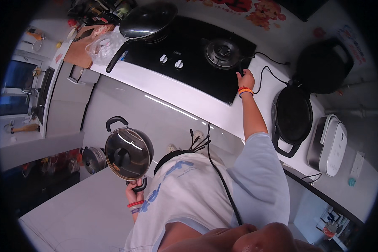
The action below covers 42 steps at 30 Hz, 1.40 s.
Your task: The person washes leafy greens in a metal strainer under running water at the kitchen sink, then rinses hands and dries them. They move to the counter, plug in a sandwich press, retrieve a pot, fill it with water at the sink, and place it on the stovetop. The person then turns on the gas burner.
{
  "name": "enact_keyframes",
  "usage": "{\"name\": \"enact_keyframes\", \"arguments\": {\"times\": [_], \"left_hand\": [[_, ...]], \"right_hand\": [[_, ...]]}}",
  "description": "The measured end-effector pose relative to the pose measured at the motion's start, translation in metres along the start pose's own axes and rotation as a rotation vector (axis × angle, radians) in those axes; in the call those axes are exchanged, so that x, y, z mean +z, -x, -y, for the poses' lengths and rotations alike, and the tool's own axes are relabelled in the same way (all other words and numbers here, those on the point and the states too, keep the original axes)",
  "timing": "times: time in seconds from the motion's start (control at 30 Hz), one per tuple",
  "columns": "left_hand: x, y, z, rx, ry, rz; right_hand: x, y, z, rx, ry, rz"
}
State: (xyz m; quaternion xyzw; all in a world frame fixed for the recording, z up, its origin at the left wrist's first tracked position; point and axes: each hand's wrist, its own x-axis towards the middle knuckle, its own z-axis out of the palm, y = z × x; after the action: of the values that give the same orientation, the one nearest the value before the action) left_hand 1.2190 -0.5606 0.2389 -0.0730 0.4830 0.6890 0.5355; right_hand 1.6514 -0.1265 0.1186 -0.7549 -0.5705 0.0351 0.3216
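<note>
A two-handled pot (pixel 148 141) with a tinted glass lid (pixel 126 154) hangs above the floor, tilted. My left hand (pixel 134 192) grips its lower black side handle (pixel 141 186). Across the counter, my right hand (pixel 246 78) reaches to the right end of a black glass gas cooktop (pixel 195 75). Its fingers are at a small dark thing beside the right burner (pixel 223 53); what that is, and whether it is held, is unclear. A black power cord (pixel 264 67) runs close by that hand.
A lidded frying pan (pixel 148 20) sits on the left burner, its handle (pixel 116 58) over the counter's front edge. Right of the cooktop are an open electric griddle (pixel 294 115) and a white-lidded appliance (pixel 329 145). A plastic bag (pixel 104 47) lies by a cutting board (pixel 77 53).
</note>
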Motion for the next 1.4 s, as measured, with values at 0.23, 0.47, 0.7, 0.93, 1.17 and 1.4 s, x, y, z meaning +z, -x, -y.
{"name": "enact_keyframes", "arguments": {"times": [0.23,0.47,0.7,0.93,1.17,1.4], "left_hand": [[-0.009,0.006,0.002,0.028,-0.013,-0.076],[-0.019,0.001,0.003,0.007,-0.037,-0.069],[-0.019,-0.02,-0.005,-0.033,0.009,0.321],[0.034,-0.012,-0.005,-0.031,-0.012,-0.097],[0.043,-0.012,-0.007,-0.047,-0.02,-0.116],[0.047,-0.011,-0.018,-0.034,-0.044,-0.108]], "right_hand": [[0.011,-0.005,-0.006,-0.038,-0.058,-0.068],[-0.009,-0.002,-0.01,-0.133,-0.116,-0.181],[-0.039,0.008,-0.033,-0.275,0.139,-0.134],[-0.064,0.021,-0.07,-0.27,0.434,0.012],[-0.072,0.047,-0.077,-0.075,0.715,0.3],[-0.052,0.056,-0.066,-0.107,0.666,0.234]]}}
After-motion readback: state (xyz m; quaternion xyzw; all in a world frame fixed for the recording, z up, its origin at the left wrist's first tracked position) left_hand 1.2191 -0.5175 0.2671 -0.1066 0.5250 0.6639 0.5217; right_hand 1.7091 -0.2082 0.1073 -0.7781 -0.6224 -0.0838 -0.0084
